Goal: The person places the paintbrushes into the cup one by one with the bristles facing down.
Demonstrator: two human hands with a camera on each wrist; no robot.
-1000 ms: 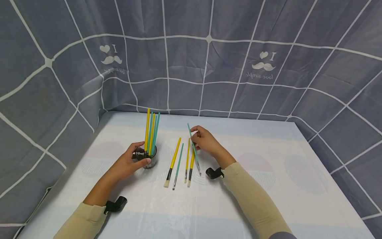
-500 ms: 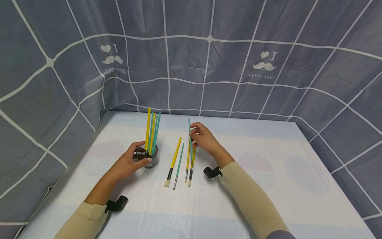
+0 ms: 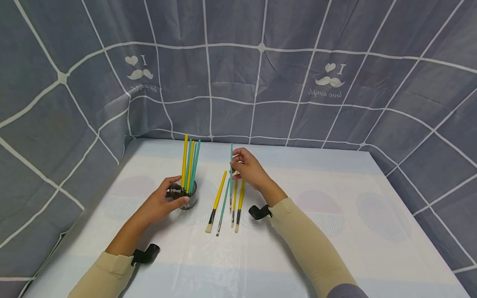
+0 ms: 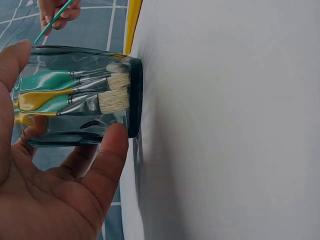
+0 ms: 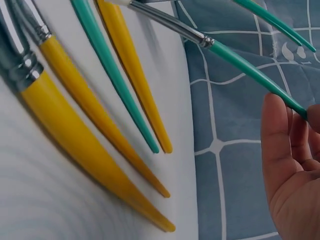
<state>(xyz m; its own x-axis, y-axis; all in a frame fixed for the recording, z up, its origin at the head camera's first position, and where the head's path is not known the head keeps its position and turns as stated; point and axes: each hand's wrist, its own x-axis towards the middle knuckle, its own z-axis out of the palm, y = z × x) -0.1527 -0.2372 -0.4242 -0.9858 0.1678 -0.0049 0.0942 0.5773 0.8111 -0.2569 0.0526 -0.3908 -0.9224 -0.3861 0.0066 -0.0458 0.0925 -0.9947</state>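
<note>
Lifted leftward since the earlier frame, the teal brush (image 3: 230, 188) now stands nearly upright in the head view; a second ago it slanted on the right of the row. The right hand (image 3: 250, 169) has travelled with it, fingertips and thumb pinching its upper part. The left hand (image 3: 162, 205) stays curled round the glass cup (image 3: 191, 202), which keeps its place nearer the table (image 3: 298, 256)'s left edge than its right, with yellow and teal brushes (image 3: 191, 165) standing in it. Four others lie with handles toward the far edge: two thick yellow brushes (image 3: 240, 200), a thin yellow brush (image 3: 234, 200) and a second teal brush (image 3: 222, 207).

The left wrist view adds the inside of the cup: pale bristles (image 4: 114, 100) point down at its base, thumb and fingers on opposite sides.

The right wrist view alone clearly shows the raised brush's silver ferrule (image 5: 172, 24), and the pinch close to its handle's end.
</note>
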